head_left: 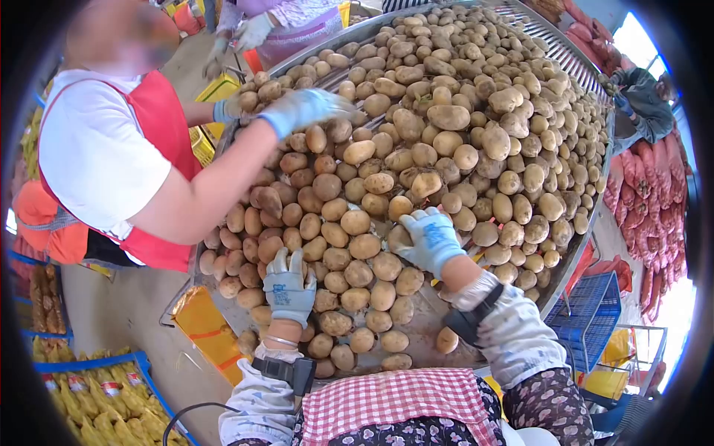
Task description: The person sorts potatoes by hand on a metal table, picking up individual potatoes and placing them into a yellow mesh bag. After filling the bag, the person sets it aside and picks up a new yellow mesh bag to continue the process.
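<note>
Potatoes [355, 222] lie in a broad heap on a metal sorting table, thicker towards the far right. My left hand [290, 291], in a pale blue and white glove, rests with its fingers stretched over potatoes at the near left. To the right, my right hand [430, 241] wears a matching glove and reaches over the heap with its fingers apart. A potato [399, 238] sits against the inner side of that hand, partly covered by it. Whatever is under both palms is hidden.
Across the left edge, a co-worker in a red apron [167, 123] reaches a blurred gloved hand [305, 111] over the potatoes. Yellow crates [204, 323] stand by the table's left side. A blue crate [587, 316] and red mesh sacks [648, 215] are at right.
</note>
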{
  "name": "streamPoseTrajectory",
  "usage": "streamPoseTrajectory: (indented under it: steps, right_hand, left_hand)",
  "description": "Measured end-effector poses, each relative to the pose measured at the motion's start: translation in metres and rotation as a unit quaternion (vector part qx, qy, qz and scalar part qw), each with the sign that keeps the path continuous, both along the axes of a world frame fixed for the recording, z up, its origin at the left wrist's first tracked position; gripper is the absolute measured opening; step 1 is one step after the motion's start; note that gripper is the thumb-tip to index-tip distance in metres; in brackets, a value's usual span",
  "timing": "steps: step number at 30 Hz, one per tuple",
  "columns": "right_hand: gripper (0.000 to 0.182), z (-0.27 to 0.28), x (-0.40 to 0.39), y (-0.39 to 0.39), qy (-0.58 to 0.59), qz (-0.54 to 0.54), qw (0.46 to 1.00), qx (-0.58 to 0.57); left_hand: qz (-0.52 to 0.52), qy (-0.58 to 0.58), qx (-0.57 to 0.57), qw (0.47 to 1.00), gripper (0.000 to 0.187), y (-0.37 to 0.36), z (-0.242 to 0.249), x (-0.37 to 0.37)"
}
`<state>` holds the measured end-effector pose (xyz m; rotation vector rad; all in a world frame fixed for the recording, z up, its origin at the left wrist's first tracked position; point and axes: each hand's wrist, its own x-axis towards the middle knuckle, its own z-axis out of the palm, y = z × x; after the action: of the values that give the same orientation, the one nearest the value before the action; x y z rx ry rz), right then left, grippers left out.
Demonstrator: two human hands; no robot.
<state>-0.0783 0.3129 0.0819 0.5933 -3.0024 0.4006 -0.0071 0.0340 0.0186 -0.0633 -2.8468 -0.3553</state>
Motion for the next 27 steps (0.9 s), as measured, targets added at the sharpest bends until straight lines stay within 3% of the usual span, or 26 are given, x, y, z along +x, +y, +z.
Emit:
streamPoseTrajectory:
  steps: [3,5,7,8,9,10,11,13,14,15,16,17,18,19,21,23,24,25,26,27]
  right_hand:
    - [0.043,0.009,-0.009,-0.027,-0.185,0.011,0.962,0.199]
    - [0.047,0.015,-0.011,-0.028,-0.217,0.004,0.955,0.204]
    - [0.048,0.012,-0.012,-0.021,-0.251,0.031,0.951,0.181]
    - [0.053,0.005,-0.013,-0.017,-0.232,0.046,0.954,0.184]
    - [0.053,0.004,-0.012,-0.01,-0.229,0.049,0.955,0.184]
    - [0.056,0.005,-0.009,-0.003,-0.211,0.044,0.97,0.114]
    - [0.059,0.01,-0.007,-0.001,-0.191,0.04,0.98,0.046]
    - [0.063,0.015,0.001,-0.008,-0.188,-0.016,0.982,-0.018]
    - [0.063,0.013,0.008,-0.019,-0.124,0.023,0.981,-0.145]
    - [0.062,0.011,0.015,-0.029,-0.057,0.058,0.959,-0.27]
    - [0.061,0.012,0.019,-0.044,-0.055,0.126,0.943,-0.304]
    - [0.06,0.015,0.021,-0.053,-0.048,0.193,0.921,-0.335]
    - [0.058,0.027,0.02,-0.05,0.032,0.219,0.939,-0.263]
    - [0.058,0.03,0.011,-0.04,0.034,0.216,0.94,-0.261]
    - [0.059,0.027,-0.004,0.0,0.161,-0.008,0.963,-0.214]
    - [0.056,-0.027,-0.003,0.044,0.247,-0.192,0.947,-0.071]
    - [0.049,-0.043,0.014,0.056,0.104,-0.163,0.976,-0.102]
    - [0.049,-0.044,0.029,0.06,0.103,-0.164,0.976,-0.1]
    - [0.046,-0.04,0.042,0.064,0.091,-0.066,0.992,-0.063]
    - [0.043,-0.038,0.048,0.066,0.078,0.031,0.996,-0.027]
  left_hand:
    - [-0.017,-0.003,-0.028,0.999,0.04,-0.003,0.001,-0.004]
    - [-0.026,-0.041,0.004,0.999,0.031,-0.006,0.002,-0.009]
    - [-0.037,0.013,0.007,0.999,0.028,-0.015,0.001,-0.012]
    - [-0.009,-0.017,0.166,0.986,0.026,-0.026,-0.01,-0.006]
    - [0.017,-0.047,0.321,0.946,0.024,-0.03,-0.011,0.0]
    - [0.018,-0.138,0.563,0.815,0.028,-0.031,-0.011,0.01]
    - [0.018,-0.136,0.563,0.815,0.028,-0.023,0.007,0.013]
    - [0.003,-0.244,0.752,0.613,0.045,0.001,0.042,0.022]
    - [0.005,-0.243,0.753,0.611,0.045,0.015,0.053,0.022]
    - [0.026,-0.242,0.811,0.532,0.052,0.031,0.063,0.019]
    - [0.045,-0.239,0.86,0.449,0.059,0.039,0.068,0.016]
    - [0.04,-0.244,0.858,0.45,0.059,0.035,0.063,0.014]
    - [-0.026,-0.293,0.847,0.443,0.064,0.026,0.056,0.01]
    - [-0.091,-0.339,0.831,0.431,0.069,0.016,0.049,0.007]
    - [-0.108,-0.321,0.833,0.438,0.068,0.003,0.062,0.009]
    - [-0.061,-0.25,0.815,0.52,0.06,-0.016,0.064,0.022]
    - [-0.061,-0.25,0.816,0.518,0.06,-0.022,0.061,0.027]
    - [0.004,-0.17,0.706,0.687,0.061,-0.025,0.057,0.032]
    - [0.071,-0.082,0.56,0.821,0.063,-0.028,0.053,0.038]
    - [0.072,-0.083,0.561,0.821,0.063,-0.03,0.046,0.043]
